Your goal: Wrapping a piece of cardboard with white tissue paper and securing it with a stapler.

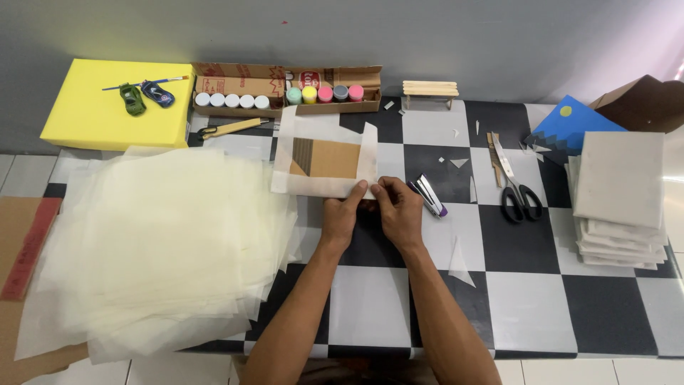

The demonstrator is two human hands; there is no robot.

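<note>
A brown cardboard panel (326, 158) lies on a translucent white sheet (288, 148) whose edges are folded up over it, near the back middle of the checkered table (541, 299). My left hand (342, 214) and my right hand (399, 210) sit side by side at the panel's near edge. The fingertips of both pinch the folded near flap of the sheet against the panel. A purple and white stapler (429, 195) lies just right of my right hand.
A big loose pile of translucent sheets (157, 242) fills the left. Black scissors (514, 187), a stack of white wrapped panels (618, 199), a blue card (566, 128), a box of paint jars (285, 93), a yellow foam block (117, 103), a craft knife (228, 129) and a small stick bench (429, 90) lie around.
</note>
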